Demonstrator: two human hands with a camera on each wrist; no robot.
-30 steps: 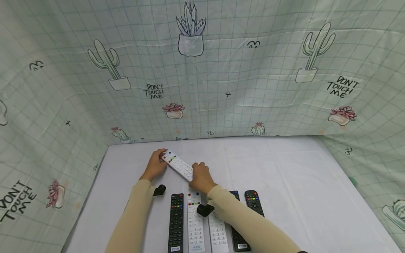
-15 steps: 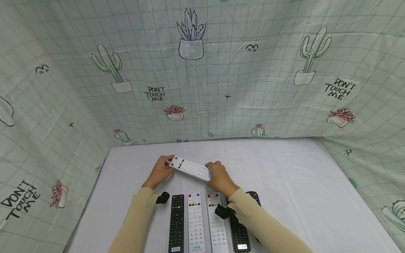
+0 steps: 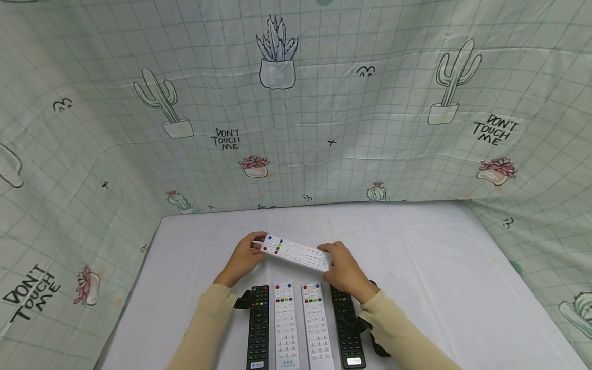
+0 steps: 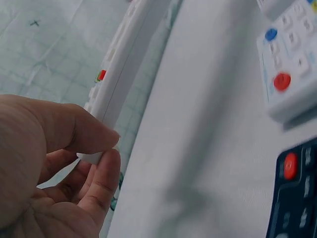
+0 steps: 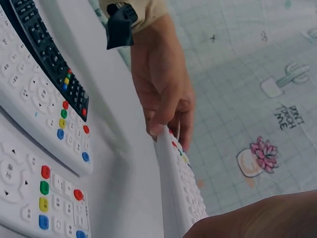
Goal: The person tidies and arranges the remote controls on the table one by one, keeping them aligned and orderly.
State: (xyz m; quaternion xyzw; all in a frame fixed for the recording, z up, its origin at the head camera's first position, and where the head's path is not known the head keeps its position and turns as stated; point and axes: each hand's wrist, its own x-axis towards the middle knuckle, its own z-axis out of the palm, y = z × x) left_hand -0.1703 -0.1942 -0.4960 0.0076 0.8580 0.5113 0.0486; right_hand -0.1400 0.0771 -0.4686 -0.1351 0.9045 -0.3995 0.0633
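Observation:
Both hands hold a white remote control [image 3: 296, 253] above the table, beyond a row of other remotes. My left hand [image 3: 244, 261] pinches its left end, the one with the coloured buttons; in the left wrist view, thumb and fingertips close on that end. At the other end, my right hand [image 3: 344, 268] grips it with the thumb on the near edge side and fingers over the far side. The button face points up toward the head camera, and the remote slopes slightly down to the right. The right wrist view shows it edge-on [image 5: 173, 198], the right hand [image 5: 257, 218] partly cut off.
Side by side nearer the body lie a black remote [image 3: 258, 329], a white remote [image 3: 287, 329], a second white remote [image 3: 317, 329] and another black remote [image 3: 344, 318]. One more black remote [image 3: 380, 348] is mostly hidden under the right sleeve. A cactus-print cloth [image 3: 324, 169] walls the white table [image 3: 416, 246].
Both hands have carried the white remote rightward and slightly nearer. It has turned from a steep diagonal to nearly level across the view. The row of remotes stays put.

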